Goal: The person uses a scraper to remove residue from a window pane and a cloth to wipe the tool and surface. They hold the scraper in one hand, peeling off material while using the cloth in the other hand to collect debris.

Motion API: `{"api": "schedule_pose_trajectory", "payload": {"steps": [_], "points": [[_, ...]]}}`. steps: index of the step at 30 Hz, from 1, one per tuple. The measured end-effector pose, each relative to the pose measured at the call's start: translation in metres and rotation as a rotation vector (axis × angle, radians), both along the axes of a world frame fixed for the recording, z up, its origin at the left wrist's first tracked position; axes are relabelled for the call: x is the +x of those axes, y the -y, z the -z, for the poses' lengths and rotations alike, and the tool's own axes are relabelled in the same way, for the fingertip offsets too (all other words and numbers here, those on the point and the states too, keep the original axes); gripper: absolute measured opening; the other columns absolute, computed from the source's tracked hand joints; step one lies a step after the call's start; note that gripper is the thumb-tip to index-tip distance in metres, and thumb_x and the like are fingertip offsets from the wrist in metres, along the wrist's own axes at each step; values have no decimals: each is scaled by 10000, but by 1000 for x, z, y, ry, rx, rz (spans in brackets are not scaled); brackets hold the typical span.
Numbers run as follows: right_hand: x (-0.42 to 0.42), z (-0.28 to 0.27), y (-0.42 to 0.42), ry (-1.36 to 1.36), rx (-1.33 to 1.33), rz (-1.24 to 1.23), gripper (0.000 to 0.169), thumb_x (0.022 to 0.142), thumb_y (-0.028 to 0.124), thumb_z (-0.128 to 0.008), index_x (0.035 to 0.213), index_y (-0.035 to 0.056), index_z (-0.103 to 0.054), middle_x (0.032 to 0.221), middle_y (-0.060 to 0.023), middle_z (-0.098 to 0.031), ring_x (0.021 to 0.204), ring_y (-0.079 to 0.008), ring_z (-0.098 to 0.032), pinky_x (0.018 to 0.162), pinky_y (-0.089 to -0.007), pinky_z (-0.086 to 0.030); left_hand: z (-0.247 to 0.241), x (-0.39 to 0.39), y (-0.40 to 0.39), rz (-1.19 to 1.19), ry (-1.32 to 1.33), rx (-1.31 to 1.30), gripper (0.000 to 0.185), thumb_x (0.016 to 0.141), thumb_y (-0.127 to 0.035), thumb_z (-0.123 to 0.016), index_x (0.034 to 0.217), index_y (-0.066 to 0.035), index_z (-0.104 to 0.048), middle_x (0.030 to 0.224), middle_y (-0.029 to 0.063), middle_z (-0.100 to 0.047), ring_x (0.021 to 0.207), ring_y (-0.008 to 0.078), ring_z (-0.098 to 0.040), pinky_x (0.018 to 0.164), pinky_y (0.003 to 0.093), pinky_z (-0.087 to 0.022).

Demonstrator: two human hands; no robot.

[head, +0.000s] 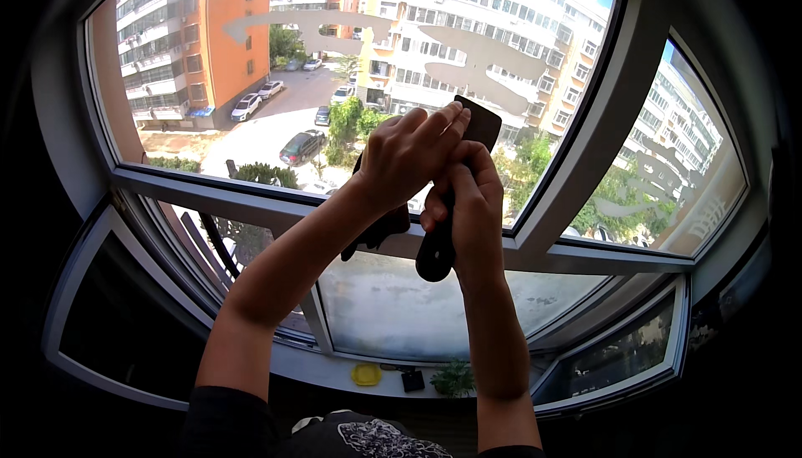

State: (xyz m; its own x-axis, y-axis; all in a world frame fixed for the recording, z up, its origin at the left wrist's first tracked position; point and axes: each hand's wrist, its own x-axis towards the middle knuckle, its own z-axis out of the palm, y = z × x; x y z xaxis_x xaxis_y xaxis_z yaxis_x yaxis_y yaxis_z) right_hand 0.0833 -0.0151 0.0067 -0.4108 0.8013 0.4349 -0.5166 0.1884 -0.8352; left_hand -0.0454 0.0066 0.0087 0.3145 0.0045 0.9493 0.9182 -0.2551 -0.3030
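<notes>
My right hand is closed round the black handle of a tool with a flat, dark rectangular blade, perhaps a cleaver or scraper. The blade points up in front of the large upper window pane; whether it touches the glass cannot be told. My left hand lies with its fingertips on the blade's left edge. Below my left wrist a dark, cloth-like thing shows, partly hidden by the arm. Grey translucent streaks cross the glass above both hands.
A white window frame surrounds the panes. Lower casements stand swung inward at the left and right. On the sill are a yellow dish-like thing, a small black object and a green plant. Buildings and parked cars lie outside.
</notes>
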Motion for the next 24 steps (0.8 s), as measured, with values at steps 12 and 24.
{"api": "schedule_pose_trajectory", "payload": {"steps": [12,24], "points": [[0,1,0,18,-21,-25,72,955,70,-406,966,81,-476,669,-12,-455,435,-59,-415,366,-225,-391,-3,-2,-3,17,-3,36,354,750,-159,-693,1089,-55,-699,1057,39,-674,680,135,-626,539,267,-512],[2,-16,7,-26,-33,-34,74,964,72,-394,962,82,-468,675,-13,-456,437,-53,-418,378,-226,-408,-12,-3,-1,34,-31,14,325,779,-182,-686,1077,-53,-699,1047,44,-674,719,130,-648,562,268,-531]]}}
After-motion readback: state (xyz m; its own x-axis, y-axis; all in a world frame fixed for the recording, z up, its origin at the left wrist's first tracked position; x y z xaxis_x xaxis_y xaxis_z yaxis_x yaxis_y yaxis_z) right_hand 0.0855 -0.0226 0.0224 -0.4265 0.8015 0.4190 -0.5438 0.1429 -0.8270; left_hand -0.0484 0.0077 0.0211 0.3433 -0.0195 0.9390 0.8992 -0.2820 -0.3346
